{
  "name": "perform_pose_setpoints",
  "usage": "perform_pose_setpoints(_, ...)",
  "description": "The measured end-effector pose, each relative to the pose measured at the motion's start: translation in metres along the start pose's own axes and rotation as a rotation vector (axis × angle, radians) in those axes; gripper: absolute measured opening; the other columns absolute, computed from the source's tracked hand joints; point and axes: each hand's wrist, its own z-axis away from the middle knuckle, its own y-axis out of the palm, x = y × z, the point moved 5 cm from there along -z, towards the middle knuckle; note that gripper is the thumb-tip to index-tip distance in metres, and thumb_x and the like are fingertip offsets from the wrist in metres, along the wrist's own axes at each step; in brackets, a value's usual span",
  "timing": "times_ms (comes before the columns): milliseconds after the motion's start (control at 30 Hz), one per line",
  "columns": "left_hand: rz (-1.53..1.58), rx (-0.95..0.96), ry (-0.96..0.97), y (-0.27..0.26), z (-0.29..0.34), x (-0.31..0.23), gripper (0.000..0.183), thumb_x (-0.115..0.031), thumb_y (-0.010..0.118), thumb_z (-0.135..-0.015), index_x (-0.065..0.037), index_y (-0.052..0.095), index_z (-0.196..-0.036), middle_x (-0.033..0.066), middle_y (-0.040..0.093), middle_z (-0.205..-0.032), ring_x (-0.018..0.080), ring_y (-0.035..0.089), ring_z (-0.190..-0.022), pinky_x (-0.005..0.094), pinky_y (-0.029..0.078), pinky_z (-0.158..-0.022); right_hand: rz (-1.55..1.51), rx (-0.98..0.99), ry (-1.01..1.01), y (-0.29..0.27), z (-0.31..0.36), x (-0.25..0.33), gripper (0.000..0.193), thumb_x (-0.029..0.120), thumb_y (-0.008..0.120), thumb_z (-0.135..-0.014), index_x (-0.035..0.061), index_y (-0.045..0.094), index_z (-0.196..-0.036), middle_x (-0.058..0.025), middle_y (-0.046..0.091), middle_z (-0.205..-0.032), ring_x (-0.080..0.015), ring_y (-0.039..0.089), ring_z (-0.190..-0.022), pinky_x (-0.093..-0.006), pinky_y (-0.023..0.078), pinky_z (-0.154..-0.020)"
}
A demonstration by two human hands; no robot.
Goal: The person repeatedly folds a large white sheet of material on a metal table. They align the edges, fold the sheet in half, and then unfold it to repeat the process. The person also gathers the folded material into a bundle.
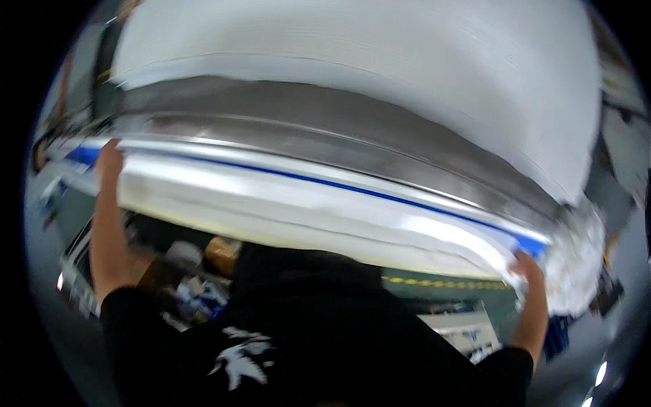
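Note:
A long white sheet stretches across in front of me along the near edge of the bench, its lower edge yellowish. At its left end my left hand is closed on it. My right hand pinches its right end, where the material bunches up. Just beyond runs a narrow blue strip beside a shiny metal edge. Past that lies a bare grey metal surface. Farther back, a wide white sheet covers the bench. Both hands' fingertips are partly hidden and slightly blurred.
A crumpled translucent plastic bag hangs at the bench's right end. Below the bench to my left are a brown box and a white roundish item. A pale carton stands low on the right, near yellow-marked tape.

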Motion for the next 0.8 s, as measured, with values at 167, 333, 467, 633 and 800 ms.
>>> perform_pose_setpoints(167, -0.154, 0.003, -0.044, -0.061, 0.044, -0.106, 0.035, -0.021, 0.046, -0.088, -0.019, 0.054, -0.121, 0.0112, 0.062, -0.109, 0.0318, 0.060, -0.097, 0.0431, 0.048, -0.078, 0.017, 0.015, 0.000, -0.021, 0.054, 0.037, 0.044, 0.021, 0.067, -0.057, 0.0049, 0.066, -0.097, -0.0205, 0.065, -0.093, -0.0369, 0.062, -0.087, -0.0404, 0.050, -0.076)
perform_pose_setpoints(333, 0.006, -0.397, 0.122, -0.044, 0.041, -0.101, 0.033, -0.019, 0.050, -0.086, -0.016, 0.057, -0.118, 0.0094, 0.060, -0.116, 0.0290, 0.060, -0.099, 0.0418, 0.047, -0.083, -0.024, -0.225, 0.001, 0.021, -0.003, -0.005, 0.025, 0.022, 0.061, -0.063, 0.0034, 0.067, -0.079, -0.0221, 0.064, -0.079, -0.0398, 0.062, -0.076, -0.0438, 0.051, -0.068)
perform_pose_setpoints(467, 0.323, -0.424, 0.171, -0.047, 0.044, -0.120, 0.037, -0.015, 0.057, -0.078, -0.010, 0.058, -0.115, 0.0126, 0.060, -0.109, 0.0288, 0.057, -0.101, 0.0423, 0.044, -0.086, -0.011, -0.392, -0.059, -0.022, 0.012, 0.084, 0.023, 0.023, 0.050, -0.073, 0.0027, 0.061, -0.073, -0.0236, 0.062, -0.091, -0.0387, 0.059, -0.087, -0.0482, 0.047, -0.074)
perform_pose_setpoints(633, 0.427, -0.577, 0.256, -0.084, 0.028, -0.197, 0.034, -0.022, 0.053, -0.083, -0.006, 0.056, -0.114, 0.0142, 0.054, -0.119, 0.0336, 0.050, -0.107, 0.0444, 0.039, -0.092, -0.639, -0.418, -0.386, -0.117, 0.091, 0.268, 0.015, 0.016, 0.059, -0.076, 0.0021, 0.060, -0.072, -0.0066, 0.059, -0.059, -0.0130, 0.058, -0.054, -0.0295, 0.048, -0.053)
perform_pose_setpoints(800, 0.616, -0.762, 0.394, -0.097, 0.052, -0.205, 0.030, -0.015, 0.054, -0.077, -0.007, 0.058, -0.106, 0.0129, 0.055, -0.112, 0.0312, 0.051, -0.104, 0.0424, 0.039, -0.092, -0.335, -0.639, -0.818, -0.229, 0.202, 0.480, 0.022, 0.024, 0.059, -0.082, 0.0016, 0.060, -0.081, -0.0115, 0.060, -0.066, -0.0206, 0.058, -0.060, -0.0330, 0.045, -0.057)
